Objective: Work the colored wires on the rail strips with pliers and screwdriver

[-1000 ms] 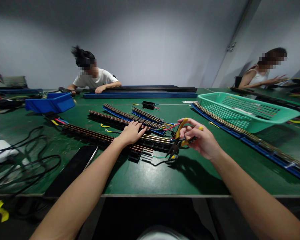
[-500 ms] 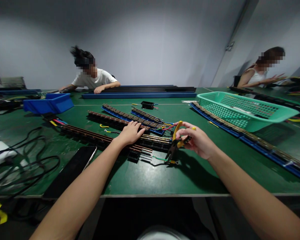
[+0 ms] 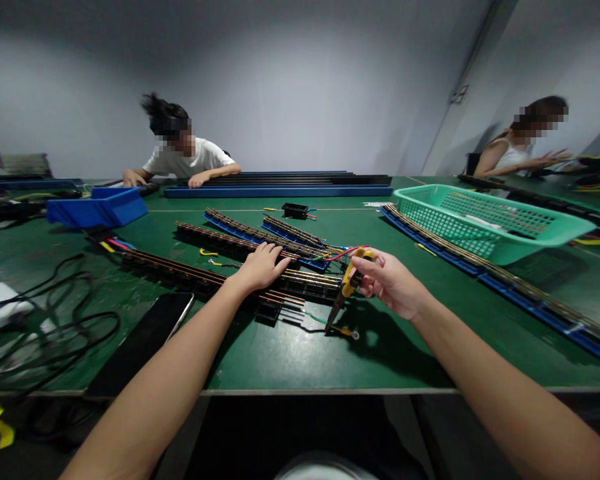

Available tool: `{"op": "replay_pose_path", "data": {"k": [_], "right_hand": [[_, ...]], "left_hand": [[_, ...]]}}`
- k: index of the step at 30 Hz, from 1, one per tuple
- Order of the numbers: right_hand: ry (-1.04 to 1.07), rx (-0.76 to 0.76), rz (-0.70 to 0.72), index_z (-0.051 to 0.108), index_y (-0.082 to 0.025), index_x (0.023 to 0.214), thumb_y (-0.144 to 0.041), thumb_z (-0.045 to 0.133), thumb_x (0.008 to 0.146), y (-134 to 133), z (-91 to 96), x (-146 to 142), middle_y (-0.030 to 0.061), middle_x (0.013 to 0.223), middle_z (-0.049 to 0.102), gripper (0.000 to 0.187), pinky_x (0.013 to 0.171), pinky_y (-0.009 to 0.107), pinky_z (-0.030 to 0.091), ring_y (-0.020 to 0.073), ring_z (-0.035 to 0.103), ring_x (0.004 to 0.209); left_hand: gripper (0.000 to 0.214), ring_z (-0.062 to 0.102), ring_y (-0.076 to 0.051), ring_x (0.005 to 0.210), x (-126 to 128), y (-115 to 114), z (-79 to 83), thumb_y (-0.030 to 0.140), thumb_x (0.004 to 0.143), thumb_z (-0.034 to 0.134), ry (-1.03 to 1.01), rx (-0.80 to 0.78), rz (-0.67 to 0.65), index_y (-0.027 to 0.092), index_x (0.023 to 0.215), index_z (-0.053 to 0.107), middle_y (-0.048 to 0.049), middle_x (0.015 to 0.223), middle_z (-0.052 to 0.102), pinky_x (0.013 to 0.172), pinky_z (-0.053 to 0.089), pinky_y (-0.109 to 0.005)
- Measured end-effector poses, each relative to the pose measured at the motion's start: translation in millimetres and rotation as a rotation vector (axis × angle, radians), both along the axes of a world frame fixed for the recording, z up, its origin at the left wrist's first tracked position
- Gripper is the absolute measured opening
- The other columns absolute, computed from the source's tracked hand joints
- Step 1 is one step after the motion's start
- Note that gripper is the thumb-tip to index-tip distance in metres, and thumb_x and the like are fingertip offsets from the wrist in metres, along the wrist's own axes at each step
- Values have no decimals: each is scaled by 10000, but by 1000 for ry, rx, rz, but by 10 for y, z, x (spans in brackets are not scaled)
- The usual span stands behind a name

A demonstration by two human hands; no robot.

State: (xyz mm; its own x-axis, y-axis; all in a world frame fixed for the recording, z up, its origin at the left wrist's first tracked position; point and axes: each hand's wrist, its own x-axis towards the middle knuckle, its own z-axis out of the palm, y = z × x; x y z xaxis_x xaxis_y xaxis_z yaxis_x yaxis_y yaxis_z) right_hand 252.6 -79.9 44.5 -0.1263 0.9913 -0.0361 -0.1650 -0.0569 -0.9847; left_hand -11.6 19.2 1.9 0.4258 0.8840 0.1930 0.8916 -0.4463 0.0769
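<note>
My left hand [image 3: 263, 267] lies with fingers spread on black rail strips with copper-coloured bars [image 3: 215, 238]. Beneath its wrist runs another such strip [image 3: 180, 267]. My right hand [image 3: 391, 283] is closed round yellow-handled pliers [image 3: 349, 285], whose dark jaws point down towards the table. Their tips are at a thin green wire [image 3: 318, 319] that ends in a ring terminal [image 3: 355, 335] with a yellow sleeve. I cannot tell whether the jaws grip the wire. A red wire [image 3: 344, 255] passes close behind the pliers' handles.
A green basket [image 3: 505, 240] stands at the right beside a long blue-backed rail strip [image 3: 490, 273]. To the left are a blue bin [image 3: 97, 208], a phone [image 3: 140, 340] and tangled black cables [image 3: 70, 327]. Two people [image 3: 190, 157] sit across the table, beyond blue channels [image 3: 280, 191].
The pliers have turned in my right hand, with their handles drawn together and their tips shifted left and slightly down along the wire. My left hand has stayed in place.
</note>
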Motion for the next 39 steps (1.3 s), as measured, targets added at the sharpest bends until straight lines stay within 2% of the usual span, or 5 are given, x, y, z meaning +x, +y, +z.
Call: {"op": "replay_pose_path", "data": {"k": [9,17,27,34,39], "right_hand": [[-93,97,-54,589,-178,966,-381,761,688,-43,-27,-65,-28,623,635,385,376,186,428,93,534,437],[-142,171,-51,611,-184,1021,-205,621,565,-92,91,-16,-9,697,667,457,347,170,342,103,509,494],[-156,621,-472,631,-253,1051,-158,580,630,-128,144,309,10,745,654,435,474,271,422,183,599,615],[-285,636,-468,614,-231,1058,-147,574,661,-107,137,269,10,746,675,407,579,287,488,189,636,679],[-578,774,-230,581,-234,1121,-134,525,726,-164,39,197,-4,727,672,411,548,283,441,164,605,591]], "left_hand": [[526,434,-305,1365,-2,-4,-7,503,1010,325,9,-9,15,165,1358,528,-147,1421,539,1104,372,-447],[509,444,-291,1352,-8,2,-5,507,1007,330,3,-9,7,183,1336,546,-132,1402,555,1103,369,-428],[503,460,-294,1331,6,-13,10,490,1006,337,-6,-10,5,164,1316,563,-141,1384,564,1101,374,-439],[521,437,-298,1360,-1,-2,-5,511,1007,329,-6,-7,12,178,1345,545,-130,1414,550,1109,367,-437],[531,436,-299,1362,8,-4,-2,507,1008,334,-7,-13,18,158,1349,543,-140,1404,554,1116,363,-426]]}}
